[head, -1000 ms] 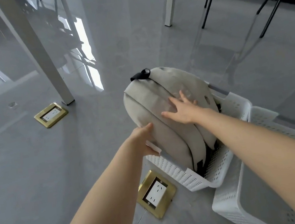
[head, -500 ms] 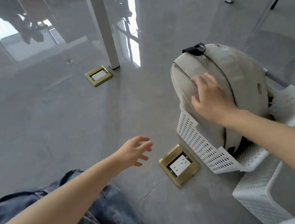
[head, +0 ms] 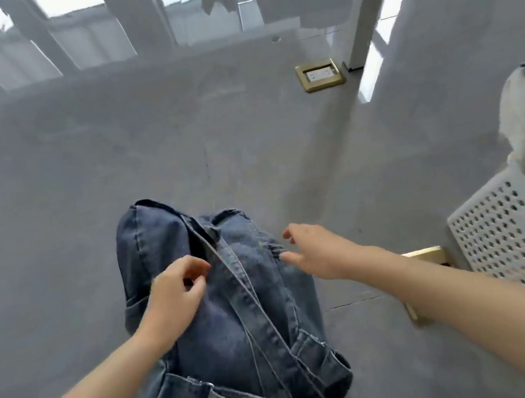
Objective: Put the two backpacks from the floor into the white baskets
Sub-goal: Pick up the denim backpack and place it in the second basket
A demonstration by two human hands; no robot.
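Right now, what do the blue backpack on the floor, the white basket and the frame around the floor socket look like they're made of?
The blue backpack looks like denim: faded weave, lighter stitched seams and frayed edges on its straps. The white basket looks like moulded plastic with a matte finish, its wall punched with regular round holes. The frame of the floor socket appears to be brass-toned metal, with a yellowish sheen, though the alloy can't be confirmed.

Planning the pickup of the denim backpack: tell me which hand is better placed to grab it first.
Left. The left hand is already over the denim backpack, fingers curled beside its strap. The right hand hovers open at the bag's right edge, gripping nothing.
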